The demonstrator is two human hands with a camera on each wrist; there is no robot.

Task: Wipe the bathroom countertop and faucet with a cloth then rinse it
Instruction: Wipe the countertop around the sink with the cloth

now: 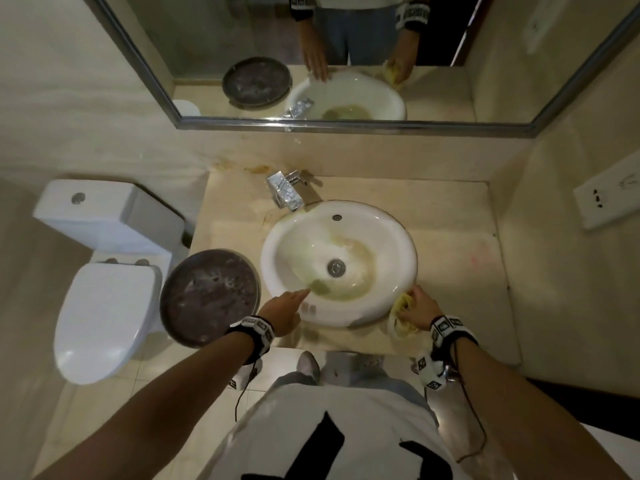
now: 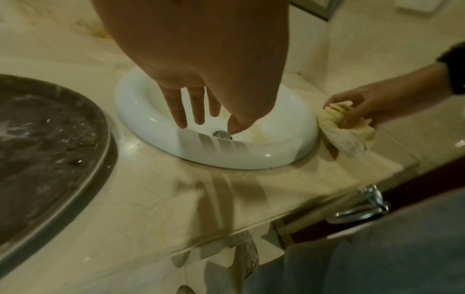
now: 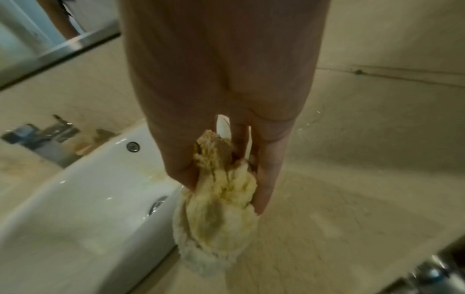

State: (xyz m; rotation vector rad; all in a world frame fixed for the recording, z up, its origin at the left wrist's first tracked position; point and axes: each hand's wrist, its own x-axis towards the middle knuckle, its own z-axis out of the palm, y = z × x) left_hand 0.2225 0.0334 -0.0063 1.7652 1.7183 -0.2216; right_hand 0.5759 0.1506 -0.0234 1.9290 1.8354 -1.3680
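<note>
Gripping the cloth point(image 3: 221, 191) bunched in my right hand point(image 1: 420, 311), I press it to the countertop point(image 1: 450, 237) just beside the basin point(image 1: 408, 258), on its right near side, so the wad can scrub along the seam. My left hand point(image 1: 285, 308) hangs with fingers straight and spread over the basin's near rim, holding nothing, likely for balance. The faucet point(image 1: 285, 190) stands at the far left of the basin, well apart from the cloth; I judge it still needs wiping.
</note>
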